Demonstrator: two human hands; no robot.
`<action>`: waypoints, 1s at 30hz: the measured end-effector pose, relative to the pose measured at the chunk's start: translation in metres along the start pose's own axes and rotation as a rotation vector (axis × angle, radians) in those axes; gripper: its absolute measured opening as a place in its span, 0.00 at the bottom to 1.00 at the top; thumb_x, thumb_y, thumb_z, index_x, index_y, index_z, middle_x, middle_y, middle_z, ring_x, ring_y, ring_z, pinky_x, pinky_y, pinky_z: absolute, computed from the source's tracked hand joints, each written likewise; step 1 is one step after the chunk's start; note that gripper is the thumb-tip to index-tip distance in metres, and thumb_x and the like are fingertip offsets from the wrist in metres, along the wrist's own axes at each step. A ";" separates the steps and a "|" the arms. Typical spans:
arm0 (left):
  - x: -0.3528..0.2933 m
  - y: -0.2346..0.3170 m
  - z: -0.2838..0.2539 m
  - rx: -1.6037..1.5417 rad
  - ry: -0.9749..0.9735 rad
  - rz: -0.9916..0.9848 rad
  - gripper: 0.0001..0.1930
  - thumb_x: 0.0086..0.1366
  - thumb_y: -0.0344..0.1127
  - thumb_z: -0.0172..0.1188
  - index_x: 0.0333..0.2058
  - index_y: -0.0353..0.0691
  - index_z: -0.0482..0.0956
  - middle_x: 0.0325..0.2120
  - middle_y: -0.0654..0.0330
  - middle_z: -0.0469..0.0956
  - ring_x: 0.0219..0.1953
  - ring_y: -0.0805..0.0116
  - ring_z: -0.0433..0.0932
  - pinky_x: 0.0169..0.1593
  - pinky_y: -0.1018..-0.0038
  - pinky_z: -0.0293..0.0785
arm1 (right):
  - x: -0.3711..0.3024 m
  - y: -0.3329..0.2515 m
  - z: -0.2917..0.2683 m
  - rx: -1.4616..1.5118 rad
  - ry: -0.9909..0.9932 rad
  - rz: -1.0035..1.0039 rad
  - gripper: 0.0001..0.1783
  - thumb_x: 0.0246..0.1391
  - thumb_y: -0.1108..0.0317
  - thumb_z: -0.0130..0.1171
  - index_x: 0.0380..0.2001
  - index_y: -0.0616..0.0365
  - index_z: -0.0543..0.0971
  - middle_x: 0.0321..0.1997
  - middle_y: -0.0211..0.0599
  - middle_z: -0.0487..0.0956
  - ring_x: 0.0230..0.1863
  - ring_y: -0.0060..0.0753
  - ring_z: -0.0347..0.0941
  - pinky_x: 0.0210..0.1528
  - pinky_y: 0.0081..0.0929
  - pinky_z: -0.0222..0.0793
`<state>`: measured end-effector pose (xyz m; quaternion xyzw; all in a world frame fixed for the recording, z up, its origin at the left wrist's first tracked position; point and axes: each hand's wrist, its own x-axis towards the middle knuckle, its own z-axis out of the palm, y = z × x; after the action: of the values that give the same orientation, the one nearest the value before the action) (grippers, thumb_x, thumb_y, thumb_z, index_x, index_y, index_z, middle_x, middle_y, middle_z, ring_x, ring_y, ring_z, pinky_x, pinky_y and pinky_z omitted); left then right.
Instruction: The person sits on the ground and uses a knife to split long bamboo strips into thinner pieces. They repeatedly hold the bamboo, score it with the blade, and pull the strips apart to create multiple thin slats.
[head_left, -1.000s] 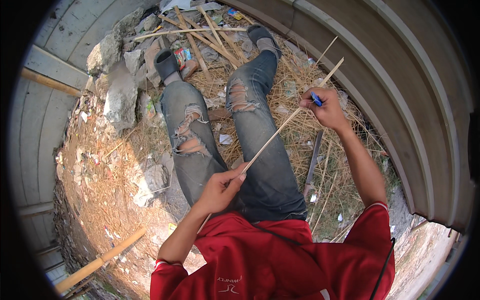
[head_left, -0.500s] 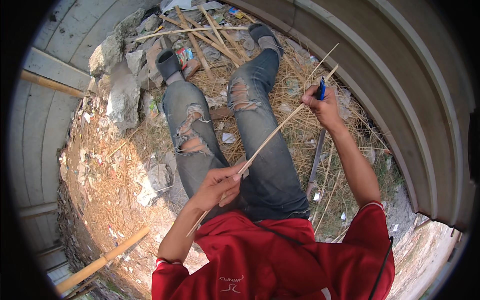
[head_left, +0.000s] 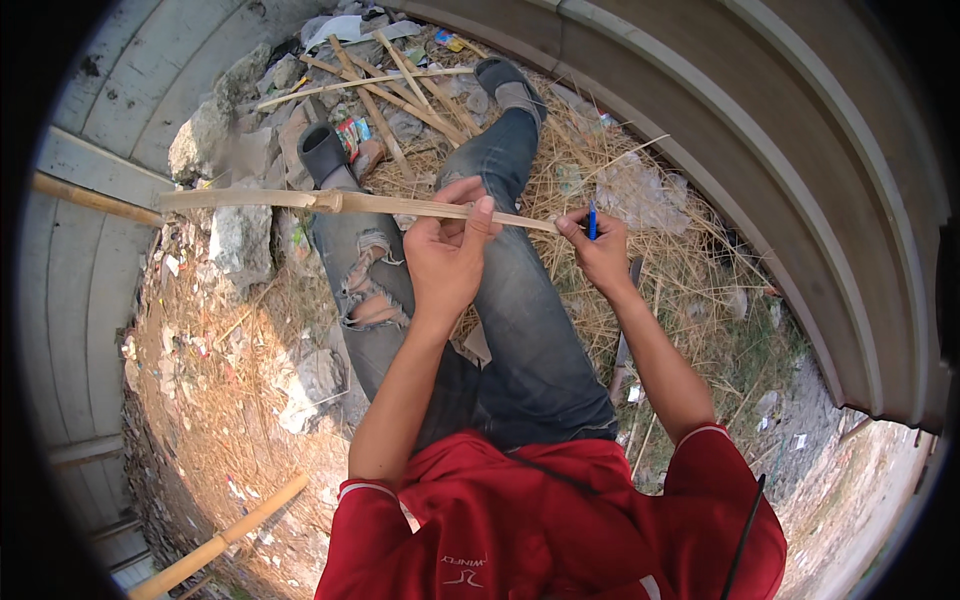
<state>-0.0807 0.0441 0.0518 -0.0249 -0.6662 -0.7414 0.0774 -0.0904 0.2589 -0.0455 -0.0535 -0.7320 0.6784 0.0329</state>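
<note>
A long split bamboo strip [head_left: 385, 204] with a knot partway along it lies crosswise over my legs, its broad left end reaching far to the left. My left hand [head_left: 450, 245] is closed around it right of the knot, thumb on top. At the strip's narrow right end, my right hand [head_left: 598, 248] pinches the tip between thumb and finger. Tucked in the same hand is a slim blue tool [head_left: 592, 221]; its kind is unclear. Below my right forearm a long flat metal blade [head_left: 625, 345] lies on the ground, partly hidden.
Several bamboo pieces [head_left: 400, 88] lie crossed beyond my feet, beside broken rocks [head_left: 240, 240]. Dry straw [head_left: 660, 265] covers the ground at the right, up to a corrugated metal wall [head_left: 800, 180]. A bamboo pole [head_left: 225, 538] stands out at the lower left.
The bamboo strip has swung from a diagonal over my lap to lying crosswise. My left hand has moved forward, away from my body; my right hand has come down and left.
</note>
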 end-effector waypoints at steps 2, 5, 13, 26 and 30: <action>0.009 -0.002 0.010 0.158 -0.084 0.016 0.15 0.69 0.34 0.64 0.48 0.27 0.80 0.33 0.56 0.83 0.31 0.72 0.84 0.39 0.77 0.82 | -0.004 0.006 -0.004 -0.013 -0.051 0.037 0.11 0.59 0.64 0.69 0.34 0.63 0.84 0.24 0.26 0.80 0.23 0.15 0.67 0.27 0.20 0.62; 0.028 -0.011 0.021 0.266 -0.194 0.113 0.12 0.68 0.32 0.66 0.45 0.28 0.82 0.30 0.56 0.84 0.31 0.72 0.85 0.36 0.78 0.81 | -0.011 0.048 -0.009 -0.029 0.222 -0.074 0.16 0.60 0.61 0.67 0.44 0.63 0.82 0.30 0.33 0.83 0.26 0.19 0.74 0.32 0.22 0.69; 0.060 -0.039 0.039 0.504 -0.317 0.159 0.11 0.69 0.32 0.63 0.44 0.30 0.83 0.27 0.54 0.85 0.30 0.71 0.86 0.35 0.76 0.81 | -0.135 0.216 -0.066 -0.778 0.394 0.479 0.37 0.51 0.47 0.69 0.56 0.64 0.73 0.59 0.60 0.73 0.54 0.56 0.74 0.57 0.46 0.69; 0.083 -0.049 0.066 0.705 -0.304 0.329 0.10 0.64 0.33 0.66 0.41 0.33 0.84 0.25 0.46 0.83 0.28 0.56 0.86 0.33 0.66 0.77 | -0.209 0.278 -0.120 -0.994 0.191 0.674 0.27 0.46 0.59 0.67 0.44 0.68 0.77 0.43 0.61 0.80 0.53 0.65 0.74 0.57 0.50 0.72; 0.084 -0.046 0.068 0.725 -0.336 0.329 0.10 0.64 0.32 0.66 0.39 0.31 0.83 0.23 0.45 0.82 0.26 0.54 0.85 0.31 0.65 0.76 | -0.190 0.254 -0.123 -1.072 0.360 0.405 0.20 0.46 0.65 0.67 0.39 0.67 0.74 0.35 0.57 0.81 0.41 0.61 0.77 0.48 0.51 0.74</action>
<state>-0.1745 0.1092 0.0262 -0.2223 -0.8740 -0.4228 0.0890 0.1213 0.3757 -0.2843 -0.3151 -0.9303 0.1876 -0.0050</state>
